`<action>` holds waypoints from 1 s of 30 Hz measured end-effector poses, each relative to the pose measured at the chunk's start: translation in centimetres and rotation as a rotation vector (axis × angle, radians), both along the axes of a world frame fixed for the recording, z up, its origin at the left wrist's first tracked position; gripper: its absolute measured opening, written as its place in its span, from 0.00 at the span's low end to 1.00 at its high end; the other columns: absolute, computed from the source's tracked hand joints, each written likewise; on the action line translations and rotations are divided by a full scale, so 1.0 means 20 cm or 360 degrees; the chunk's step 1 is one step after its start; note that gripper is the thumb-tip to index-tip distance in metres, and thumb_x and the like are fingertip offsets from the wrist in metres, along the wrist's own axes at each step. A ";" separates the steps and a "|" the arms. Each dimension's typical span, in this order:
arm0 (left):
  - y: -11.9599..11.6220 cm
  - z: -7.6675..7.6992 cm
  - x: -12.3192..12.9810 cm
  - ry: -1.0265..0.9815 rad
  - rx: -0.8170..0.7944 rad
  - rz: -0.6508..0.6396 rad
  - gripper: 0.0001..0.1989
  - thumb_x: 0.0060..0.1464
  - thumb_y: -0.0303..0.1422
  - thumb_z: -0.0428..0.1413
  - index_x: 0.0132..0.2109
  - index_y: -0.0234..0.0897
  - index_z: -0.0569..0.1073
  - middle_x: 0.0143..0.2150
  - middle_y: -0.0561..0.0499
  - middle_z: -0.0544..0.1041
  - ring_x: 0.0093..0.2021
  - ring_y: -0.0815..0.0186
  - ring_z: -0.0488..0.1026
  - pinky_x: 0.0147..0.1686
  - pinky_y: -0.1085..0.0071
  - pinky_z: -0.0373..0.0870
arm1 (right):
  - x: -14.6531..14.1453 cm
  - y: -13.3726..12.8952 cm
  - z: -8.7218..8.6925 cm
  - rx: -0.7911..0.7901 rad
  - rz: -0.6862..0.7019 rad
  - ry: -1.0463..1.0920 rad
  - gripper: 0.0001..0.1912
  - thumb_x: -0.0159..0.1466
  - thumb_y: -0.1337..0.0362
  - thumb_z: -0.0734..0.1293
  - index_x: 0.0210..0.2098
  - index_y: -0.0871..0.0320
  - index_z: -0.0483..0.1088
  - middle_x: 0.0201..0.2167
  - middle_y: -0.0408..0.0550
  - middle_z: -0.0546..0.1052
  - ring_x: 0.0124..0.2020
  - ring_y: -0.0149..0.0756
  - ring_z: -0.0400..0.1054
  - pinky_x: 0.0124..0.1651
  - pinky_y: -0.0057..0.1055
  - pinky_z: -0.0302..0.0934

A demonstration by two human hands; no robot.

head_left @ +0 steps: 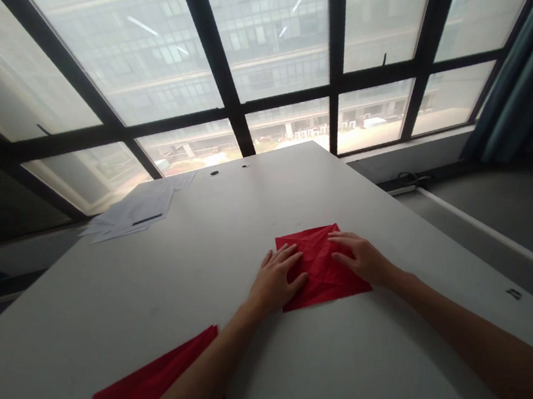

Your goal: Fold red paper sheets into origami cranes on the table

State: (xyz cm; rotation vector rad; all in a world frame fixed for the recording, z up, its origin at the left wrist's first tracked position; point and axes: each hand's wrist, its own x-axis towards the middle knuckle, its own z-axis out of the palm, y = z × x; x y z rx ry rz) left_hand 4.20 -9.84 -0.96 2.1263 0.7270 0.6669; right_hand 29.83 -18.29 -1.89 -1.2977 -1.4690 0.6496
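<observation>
A creased red sheet [321, 270], roughly square, lies flat on the white table [231, 229]. My left hand [276, 279] rests on its left side with the fingers spread. On the right side of the same sheet lies my right hand [361, 258], its fingers apart and the thumb separate from them. Neither hand grips anything. A second, larger red piece [138, 383] lies at the lower left, partly hidden under my left forearm.
White papers [136, 206] with a dark pen [147, 219] on them lie at the table's far left corner. Beyond the table stand dark-framed windows. A blue curtain [515, 85] hangs at the right. A small dark mark [514, 293] is near the right edge.
</observation>
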 end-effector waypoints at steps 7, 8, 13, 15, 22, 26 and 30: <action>0.01 0.00 0.01 -0.0128 -0.0228 0.0112 0.20 0.53 0.36 0.63 0.55 0.48 0.76 0.64 0.49 0.69 0.69 0.54 0.55 0.69 0.58 0.25 | 0.01 0.03 -0.08 -0.0103 0.0104 -0.0354 0.24 0.55 0.59 0.75 0.52 0.50 0.75 0.62 0.50 0.69 0.66 0.53 0.55 0.70 0.55 0.38; 0.01 -0.01 0.01 -0.0123 -0.0217 0.0113 0.21 0.53 0.36 0.63 0.55 0.48 0.76 0.64 0.49 0.68 0.69 0.54 0.55 0.69 0.58 0.26 | 0.02 0.03 -0.08 -0.0107 0.0101 -0.0376 0.25 0.55 0.58 0.75 0.52 0.50 0.75 0.62 0.51 0.69 0.66 0.53 0.56 0.70 0.55 0.38; 0.02 -0.01 0.01 -0.0188 -0.0317 0.0107 0.22 0.51 0.35 0.65 0.54 0.48 0.76 0.65 0.49 0.68 0.70 0.54 0.53 0.69 0.57 0.25 | 0.04 0.02 -0.06 -0.0103 0.0068 -0.0351 0.24 0.54 0.54 0.76 0.50 0.49 0.76 0.60 0.50 0.71 0.64 0.53 0.58 0.69 0.54 0.38; 0.02 -0.01 0.01 -0.0184 -0.0327 0.0098 0.22 0.50 0.34 0.65 0.54 0.48 0.76 0.64 0.49 0.69 0.70 0.54 0.53 0.69 0.56 0.25 | 0.05 0.02 -0.05 -0.0104 0.0042 -0.0370 0.22 0.56 0.53 0.75 0.49 0.48 0.77 0.58 0.50 0.73 0.62 0.53 0.61 0.68 0.55 0.40; 0.04 -0.02 0.01 -0.0154 -0.0251 0.0108 0.21 0.49 0.34 0.66 0.52 0.49 0.77 0.63 0.49 0.70 0.69 0.54 0.56 0.69 0.55 0.27 | 0.07 0.04 -0.04 -0.0053 0.0041 -0.0518 0.11 0.57 0.58 0.74 0.41 0.47 0.80 0.52 0.50 0.77 0.56 0.52 0.65 0.64 0.57 0.47; 0.04 -0.02 0.02 -0.0202 -0.0292 0.0154 0.19 0.47 0.34 0.67 0.49 0.49 0.80 0.60 0.49 0.73 0.67 0.51 0.58 0.69 0.53 0.29 | 0.07 0.04 -0.04 -0.0006 0.0030 -0.0481 0.06 0.57 0.59 0.73 0.36 0.46 0.81 0.48 0.48 0.79 0.52 0.50 0.68 0.63 0.54 0.51; 0.05 -0.03 0.01 -0.0210 -0.0171 0.0202 0.08 0.51 0.35 0.65 0.40 0.48 0.83 0.51 0.48 0.78 0.59 0.50 0.68 0.68 0.51 0.44 | 0.07 0.04 -0.04 0.0024 -0.0007 -0.0400 0.04 0.59 0.59 0.72 0.30 0.47 0.80 0.40 0.48 0.80 0.46 0.48 0.70 0.61 0.52 0.54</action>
